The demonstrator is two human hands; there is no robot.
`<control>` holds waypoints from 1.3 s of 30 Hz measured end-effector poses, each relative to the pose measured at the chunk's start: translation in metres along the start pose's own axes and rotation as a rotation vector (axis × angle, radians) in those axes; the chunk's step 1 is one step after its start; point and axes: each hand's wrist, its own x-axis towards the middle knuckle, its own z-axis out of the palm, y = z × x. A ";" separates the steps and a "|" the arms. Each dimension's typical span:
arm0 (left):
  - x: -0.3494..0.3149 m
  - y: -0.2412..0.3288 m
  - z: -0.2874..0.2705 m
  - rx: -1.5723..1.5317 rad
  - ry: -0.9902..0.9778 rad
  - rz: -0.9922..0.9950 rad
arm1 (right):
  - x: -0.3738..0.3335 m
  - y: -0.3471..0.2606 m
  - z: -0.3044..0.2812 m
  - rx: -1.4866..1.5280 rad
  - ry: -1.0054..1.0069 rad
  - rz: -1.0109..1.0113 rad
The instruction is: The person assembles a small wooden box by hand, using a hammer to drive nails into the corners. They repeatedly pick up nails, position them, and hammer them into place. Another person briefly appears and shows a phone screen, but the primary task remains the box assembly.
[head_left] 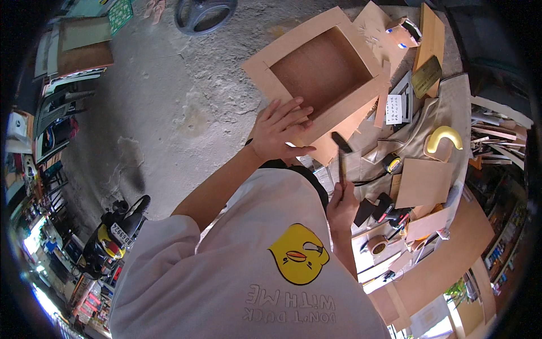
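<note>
A wooden box frame [355, 99] with a wide flat rim and a brown recessed panel [316, 65] lies tilted ahead of me. My left hand [280, 129] rests on its near left corner, fingers stretched out and thumb apart. Lower right, my right hand [342, 204] is closed round the handle of a hammer [341, 144]. The dark hammer head is raised beside the frame's near edge and appears apart from it. Part of a light wooden board [326, 150] shows under the frame.
On the cluttered right side are a tape measure [391, 163], a yellow curved object [445, 138], a square board [423, 183], a power drill [384, 207] and a tape roll [377, 245]. A steering wheel [205, 16] lies on the concrete floor; a motorbike [116, 234] stands left.
</note>
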 end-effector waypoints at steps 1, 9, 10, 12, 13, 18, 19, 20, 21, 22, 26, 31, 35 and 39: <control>0.002 0.001 -0.003 0.001 -0.023 -0.002 | -0.001 0.006 0.003 0.053 0.056 0.007; 0.008 -0.002 -0.035 0.014 -0.284 0.066 | 0.024 0.092 0.057 -0.357 0.458 0.028; 0.015 -0.005 -0.040 0.031 -0.304 0.097 | 0.034 0.089 0.060 -0.451 0.546 -0.080; 0.027 -0.010 -0.043 0.022 -0.339 0.154 | 0.056 0.088 0.066 -0.265 0.411 -0.260; 0.033 -0.012 -0.043 0.008 -0.360 0.174 | 0.070 0.079 0.072 -0.139 0.332 -0.308; 0.037 -0.013 -0.058 -0.065 -0.277 0.148 | 0.102 0.040 0.083 -0.034 0.211 -0.367; 0.036 -0.011 -0.064 -0.075 -0.216 0.091 | 0.103 0.045 0.086 -0.044 0.195 -0.352; 0.036 -0.010 -0.069 -0.082 -0.151 0.040 | 0.105 0.050 0.087 -0.053 0.185 -0.340; 0.032 -0.009 -0.074 -0.082 -0.103 -0.002 | 0.105 0.059 0.095 -0.052 0.158 -0.311; 0.025 -0.010 -0.081 -0.074 -0.054 -0.047 | 0.106 0.059 0.103 -0.059 0.157 -0.324; 0.002 -0.001 -0.084 -0.123 0.032 -0.172 | 0.107 0.059 0.110 -0.108 0.168 -0.357; -0.007 0.032 -0.072 -0.285 -0.075 -0.118 | 0.109 0.071 0.105 -0.008 0.172 -0.352; -0.009 0.049 -0.058 -0.372 -0.160 -0.122 | 0.111 0.082 0.104 0.130 0.221 -0.326; -0.019 0.049 -0.054 -0.395 -0.182 -0.189 | 0.106 0.058 0.096 0.161 0.201 -0.395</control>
